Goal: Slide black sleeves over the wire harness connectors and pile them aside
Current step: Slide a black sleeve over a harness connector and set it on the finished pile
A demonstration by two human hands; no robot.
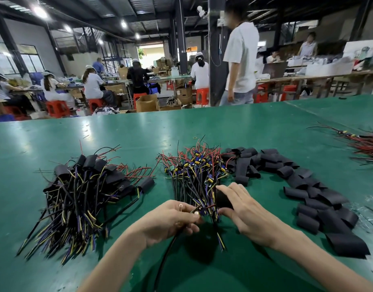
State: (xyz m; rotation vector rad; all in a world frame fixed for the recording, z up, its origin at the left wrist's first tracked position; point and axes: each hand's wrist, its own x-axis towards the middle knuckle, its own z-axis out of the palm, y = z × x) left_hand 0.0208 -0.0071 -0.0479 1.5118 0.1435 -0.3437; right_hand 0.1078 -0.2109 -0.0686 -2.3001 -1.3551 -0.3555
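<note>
Sleeve (223, 200) in right hand (247, 217), harness (197, 211) in left hand (170, 220).

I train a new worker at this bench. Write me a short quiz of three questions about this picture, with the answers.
1. True or false: the right hand holds a sleeve while the left hand pinches a harness.
2. Which pile already wears sleeves? A. the left pile B. the middle pile C. both
3. Fill in: the loose sleeves lie to the ___ of the middle pile.

Key: 1 true; 2 A; 3 right.
</note>
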